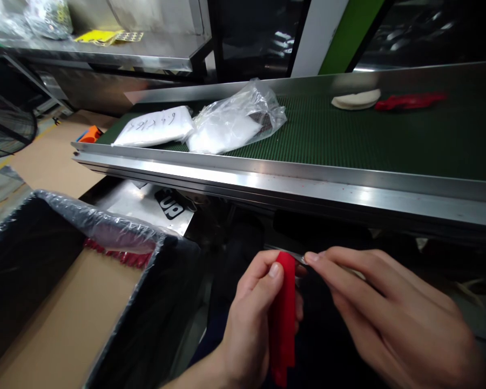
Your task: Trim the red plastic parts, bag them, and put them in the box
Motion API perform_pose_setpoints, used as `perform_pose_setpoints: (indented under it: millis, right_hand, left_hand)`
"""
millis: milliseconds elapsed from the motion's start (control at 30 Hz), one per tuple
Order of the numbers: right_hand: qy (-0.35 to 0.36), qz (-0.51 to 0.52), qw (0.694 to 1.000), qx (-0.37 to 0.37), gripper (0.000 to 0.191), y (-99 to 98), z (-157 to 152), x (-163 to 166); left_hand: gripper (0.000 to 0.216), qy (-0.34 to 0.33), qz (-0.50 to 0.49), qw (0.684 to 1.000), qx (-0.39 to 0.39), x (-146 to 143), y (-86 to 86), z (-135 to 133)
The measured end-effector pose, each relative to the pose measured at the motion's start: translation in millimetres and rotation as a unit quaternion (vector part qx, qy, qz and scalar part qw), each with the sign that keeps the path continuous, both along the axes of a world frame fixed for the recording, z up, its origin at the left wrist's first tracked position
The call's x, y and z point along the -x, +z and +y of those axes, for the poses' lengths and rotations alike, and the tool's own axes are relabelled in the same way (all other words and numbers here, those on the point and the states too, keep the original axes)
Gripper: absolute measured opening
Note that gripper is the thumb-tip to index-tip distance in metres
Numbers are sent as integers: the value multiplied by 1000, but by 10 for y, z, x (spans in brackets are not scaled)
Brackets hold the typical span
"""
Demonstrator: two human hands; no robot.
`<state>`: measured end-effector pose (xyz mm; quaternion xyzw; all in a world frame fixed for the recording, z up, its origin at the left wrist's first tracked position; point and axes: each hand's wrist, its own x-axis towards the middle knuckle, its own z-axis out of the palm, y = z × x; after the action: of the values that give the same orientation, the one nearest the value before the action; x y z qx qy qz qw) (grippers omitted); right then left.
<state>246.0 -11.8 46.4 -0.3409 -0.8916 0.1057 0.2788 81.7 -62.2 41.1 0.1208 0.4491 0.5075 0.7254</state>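
A folded strip of bright red fabric [282, 319] is pinched upright between the thumb and fingers of my left hand [249, 319], low in the middle of the view. Close by on the right, my right hand [389, 302] is closed, its fingertips gripping a thin metal tool [300, 259] right at the top edge of the red fabric. Only a narrow shiny part of that tool shows, so its kind is unclear. Most of the tool lies hidden behind the fingers.
Ahead runs a green conveyor belt [319, 140] with metal side rails, carrying a white packet [156, 127], a clear plastic bag [235, 121], a cream curved piece [356, 100] and a red item [411, 101]. A black-lined bin [162, 281] holding cardboard stands left.
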Motion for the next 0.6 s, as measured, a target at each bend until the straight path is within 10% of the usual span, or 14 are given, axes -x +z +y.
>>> perform_pose_setpoints:
  millis: [600]
  right_hand:
    - [48,-43,998,-10,43,-87,-278,-47]
  left_hand:
    - [20,63,7,996,-59,103,62,188]
